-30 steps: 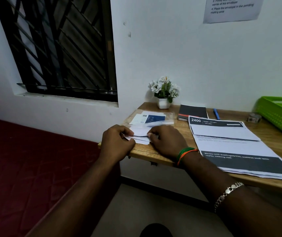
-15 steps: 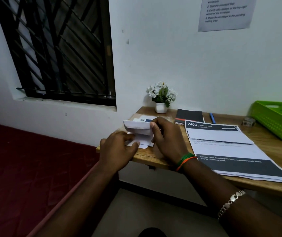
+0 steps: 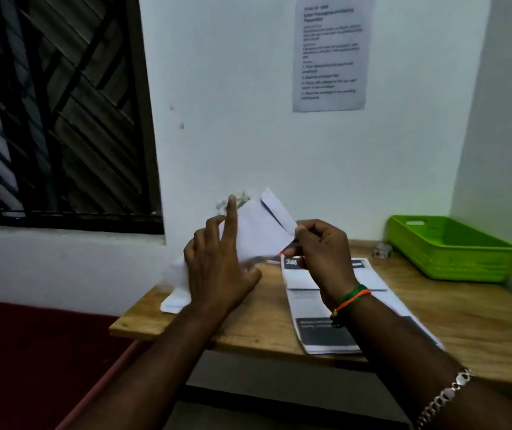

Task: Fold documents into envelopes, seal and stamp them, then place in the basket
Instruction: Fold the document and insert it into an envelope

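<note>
Above the wooden desk, I see a white envelope held in the air, flap open and tilted up-right. Right hand pinches its right edge between curled fingers and thumb. Left hand is spread wide against its left side, index finger straight up. More envelopes lie at the desk's left edge, blurred. Printed documents lie beneath the right wrist. Green basket sits far right, well apart.
</note>
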A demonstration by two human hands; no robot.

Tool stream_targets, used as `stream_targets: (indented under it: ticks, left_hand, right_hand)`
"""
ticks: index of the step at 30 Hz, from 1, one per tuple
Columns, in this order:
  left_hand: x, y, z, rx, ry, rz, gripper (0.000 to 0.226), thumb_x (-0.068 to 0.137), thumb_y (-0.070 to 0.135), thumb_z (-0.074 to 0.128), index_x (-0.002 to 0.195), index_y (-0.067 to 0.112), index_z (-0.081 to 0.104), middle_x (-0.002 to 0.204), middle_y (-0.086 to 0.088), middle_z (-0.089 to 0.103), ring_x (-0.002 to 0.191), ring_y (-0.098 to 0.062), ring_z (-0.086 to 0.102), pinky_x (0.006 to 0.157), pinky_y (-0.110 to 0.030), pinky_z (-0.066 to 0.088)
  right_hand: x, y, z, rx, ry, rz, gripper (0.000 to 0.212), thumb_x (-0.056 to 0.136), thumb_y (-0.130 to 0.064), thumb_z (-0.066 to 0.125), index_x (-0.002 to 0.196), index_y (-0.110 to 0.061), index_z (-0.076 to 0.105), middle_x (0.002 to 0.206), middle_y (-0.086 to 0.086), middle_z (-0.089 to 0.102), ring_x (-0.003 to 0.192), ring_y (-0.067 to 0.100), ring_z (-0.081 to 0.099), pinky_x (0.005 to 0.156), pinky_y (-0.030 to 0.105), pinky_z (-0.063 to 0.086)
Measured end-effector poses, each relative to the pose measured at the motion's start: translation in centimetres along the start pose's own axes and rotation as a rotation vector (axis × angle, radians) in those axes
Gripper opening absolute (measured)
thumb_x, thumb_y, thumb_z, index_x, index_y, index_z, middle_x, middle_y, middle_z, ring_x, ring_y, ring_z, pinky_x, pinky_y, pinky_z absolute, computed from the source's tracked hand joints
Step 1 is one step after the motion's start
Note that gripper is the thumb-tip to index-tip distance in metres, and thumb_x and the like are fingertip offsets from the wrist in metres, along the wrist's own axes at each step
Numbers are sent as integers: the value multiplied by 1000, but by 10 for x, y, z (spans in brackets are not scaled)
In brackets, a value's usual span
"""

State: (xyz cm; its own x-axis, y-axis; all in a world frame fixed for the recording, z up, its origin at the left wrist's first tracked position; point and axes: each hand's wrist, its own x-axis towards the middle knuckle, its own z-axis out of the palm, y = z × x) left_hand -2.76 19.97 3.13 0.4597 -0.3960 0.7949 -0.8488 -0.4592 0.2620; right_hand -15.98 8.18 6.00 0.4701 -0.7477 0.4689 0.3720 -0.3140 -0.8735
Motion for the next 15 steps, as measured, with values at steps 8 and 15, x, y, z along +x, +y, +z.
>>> stream_targets:
  ticks: [8,15]
  left_hand:
    - [62,48,49,138,-353,414,129,60,57,72,160,41,-9,153,2,30,134,-29,34,113,-50,26]
    - [67,56,97,173,-429,503,124,57,64,61,162,34,1,155,0,31,132,-30,35,107,-49,28]
  right_hand:
    - [58,24,-86,-502,3,-80,34,74,-38,83,102,-24,71,87,-5,74,75,11,70,67,28,57]
    - [92,51,-116,-754,-76,-78,29,73,-19,80,102,-21,77,59,-11,59,56,4,54,61,22,40]
